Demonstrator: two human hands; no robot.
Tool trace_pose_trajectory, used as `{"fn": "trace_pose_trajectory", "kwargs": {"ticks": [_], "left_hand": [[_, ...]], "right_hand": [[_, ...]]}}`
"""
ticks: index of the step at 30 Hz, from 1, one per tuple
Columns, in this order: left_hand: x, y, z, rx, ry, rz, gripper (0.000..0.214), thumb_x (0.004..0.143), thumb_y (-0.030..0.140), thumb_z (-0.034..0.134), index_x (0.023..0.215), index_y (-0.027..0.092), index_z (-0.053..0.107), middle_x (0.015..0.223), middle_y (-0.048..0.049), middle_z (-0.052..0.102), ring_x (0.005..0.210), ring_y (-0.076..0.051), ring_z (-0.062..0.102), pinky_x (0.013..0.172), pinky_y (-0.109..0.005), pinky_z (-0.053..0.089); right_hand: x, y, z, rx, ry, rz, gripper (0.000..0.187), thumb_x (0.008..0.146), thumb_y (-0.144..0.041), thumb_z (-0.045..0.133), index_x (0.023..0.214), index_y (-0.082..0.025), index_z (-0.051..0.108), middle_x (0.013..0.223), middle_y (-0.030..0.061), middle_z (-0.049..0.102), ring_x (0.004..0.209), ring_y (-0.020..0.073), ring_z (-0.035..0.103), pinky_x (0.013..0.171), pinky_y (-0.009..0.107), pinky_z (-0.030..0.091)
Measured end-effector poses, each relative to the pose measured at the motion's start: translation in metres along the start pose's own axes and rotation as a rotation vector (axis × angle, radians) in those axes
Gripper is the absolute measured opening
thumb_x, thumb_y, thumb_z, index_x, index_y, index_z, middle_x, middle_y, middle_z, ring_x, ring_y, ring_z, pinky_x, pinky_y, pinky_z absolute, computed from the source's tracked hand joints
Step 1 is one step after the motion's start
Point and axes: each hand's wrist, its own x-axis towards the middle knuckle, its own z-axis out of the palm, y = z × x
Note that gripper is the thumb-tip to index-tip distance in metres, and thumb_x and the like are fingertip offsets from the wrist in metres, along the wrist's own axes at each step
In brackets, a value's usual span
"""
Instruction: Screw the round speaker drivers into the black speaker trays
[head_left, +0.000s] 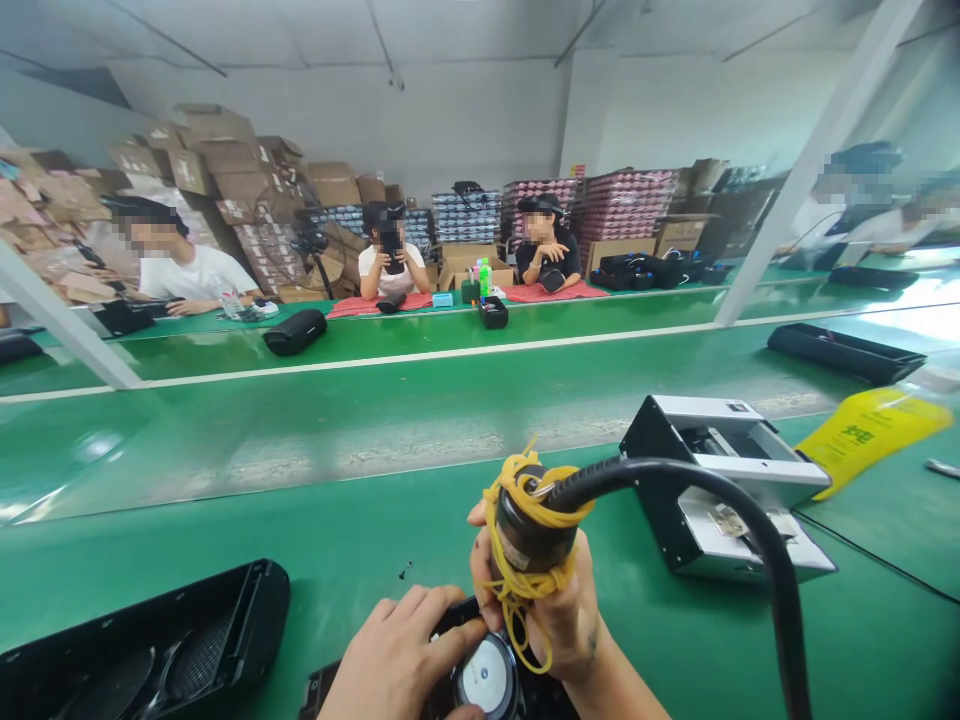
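Observation:
My right hand is wrapped round an upright electric screwdriver with yellow rubber bands wound about it and a thick black cable leaving its top. The tool's tip is hidden behind the hand. Below it lies a black speaker housing with a round, silver-backed speaker in it. My left hand grips the housing beside the speaker, fingers at its far edge and thumb near the silver disc. Small dark screws lie on the green bench just beyond my left hand.
An open black speaker shell lies at the left. At the right stand a grey-and-black screw feeder machine and a yellow bag. A green conveyor runs across, with co-workers seated beyond it. The black cable arches right.

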Motion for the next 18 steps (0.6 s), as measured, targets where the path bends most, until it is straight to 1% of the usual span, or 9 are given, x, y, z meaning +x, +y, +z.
{"fn": "trace_pose_trajectory", "kwargs": {"ticks": [2, 4, 5, 7, 9, 10, 14, 18], "left_hand": [[-0.006, 0.000, 0.009, -0.038, 0.008, -0.045, 0.054, 0.082, 0.077, 0.078, 0.116, 0.035, 0.078, 0.114, -0.0014, 0.079, 0.087, -0.021, 0.070, 0.065, -0.029, 0.048], [-0.011, 0.001, 0.015, -0.102, 0.000, -0.127, 0.059, 0.086, 0.081, 0.071, 0.128, 0.039, 0.074, 0.124, -0.0024, 0.076, 0.102, -0.023, 0.071, 0.074, -0.030, 0.052], [-0.012, 0.002, 0.017, -0.142, -0.012, -0.172, 0.060, 0.088, 0.080, 0.069, 0.132, 0.040, 0.072, 0.130, -0.0033, 0.075, 0.109, -0.024, 0.070, 0.079, -0.031, 0.054], [-0.014, 0.004, 0.018, -0.223, -0.038, -0.249, 0.055, 0.092, 0.072, 0.071, 0.138, 0.041, 0.069, 0.140, -0.0055, 0.070, 0.121, -0.027, 0.067, 0.088, -0.035, 0.057], [-0.014, 0.004, 0.019, -0.286, -0.047, -0.289, 0.048, 0.094, 0.061, 0.075, 0.138, 0.041, 0.070, 0.145, -0.0069, 0.067, 0.127, -0.030, 0.065, 0.093, -0.039, 0.060], [-0.012, 0.004, 0.020, -0.306, -0.050, -0.300, 0.046, 0.094, 0.056, 0.077, 0.136, 0.041, 0.070, 0.146, -0.0070, 0.066, 0.129, -0.031, 0.065, 0.094, -0.041, 0.060], [-0.005, 0.004, 0.027, -0.320, -0.055, -0.266, 0.041, 0.091, 0.048, 0.082, 0.130, 0.041, 0.073, 0.148, -0.0052, 0.066, 0.129, -0.031, 0.065, 0.095, -0.044, 0.061], [0.006, 0.010, 0.025, -0.299, -0.010, -0.297, 0.035, 0.088, 0.038, 0.087, 0.121, 0.040, 0.076, 0.144, -0.0026, 0.069, 0.126, -0.030, 0.066, 0.096, -0.044, 0.059]], "right_hand": [[-0.001, 0.001, -0.001, -0.001, 0.006, -0.015, 0.064, 0.102, -0.076, 0.065, 0.127, -0.017, 0.067, 0.072, 0.0012, 0.055, 0.047, 0.0120, 0.043, 0.040, 0.020, 0.035], [-0.002, 0.003, -0.002, 0.001, 0.020, -0.019, 0.069, 0.103, -0.076, 0.064, 0.140, -0.018, 0.061, 0.075, 0.0017, 0.056, 0.048, 0.0125, 0.045, 0.042, 0.021, 0.038], [-0.004, 0.004, -0.003, 0.004, 0.031, -0.016, 0.071, 0.103, -0.077, 0.062, 0.144, -0.019, 0.059, 0.076, 0.0019, 0.057, 0.048, 0.0124, 0.044, 0.042, 0.021, 0.038], [-0.006, 0.006, -0.004, 0.016, 0.062, -0.010, 0.076, 0.102, -0.081, 0.060, 0.148, -0.021, 0.055, 0.079, 0.0015, 0.057, 0.048, 0.0116, 0.042, 0.042, 0.020, 0.034], [-0.009, 0.005, -0.005, 0.032, 0.093, -0.004, 0.078, 0.100, -0.083, 0.062, 0.149, -0.023, 0.054, 0.081, 0.0011, 0.056, 0.049, 0.0109, 0.040, 0.042, 0.020, 0.031], [-0.010, 0.004, -0.004, 0.039, 0.106, 0.001, 0.078, 0.099, -0.082, 0.064, 0.147, -0.022, 0.055, 0.081, 0.0011, 0.056, 0.049, 0.0110, 0.040, 0.043, 0.020, 0.032], [-0.013, -0.009, 0.001, 0.093, 0.141, 0.054, 0.072, 0.097, -0.079, 0.071, 0.139, -0.022, 0.060, 0.082, 0.0018, 0.057, 0.056, 0.0138, 0.046, 0.049, 0.024, 0.039], [-0.015, -0.026, 0.005, 0.186, 0.230, 0.115, 0.085, 0.082, -0.082, 0.086, 0.141, -0.026, 0.060, 0.081, 0.0014, 0.059, 0.059, 0.0151, 0.050, 0.051, 0.023, 0.042]]}}
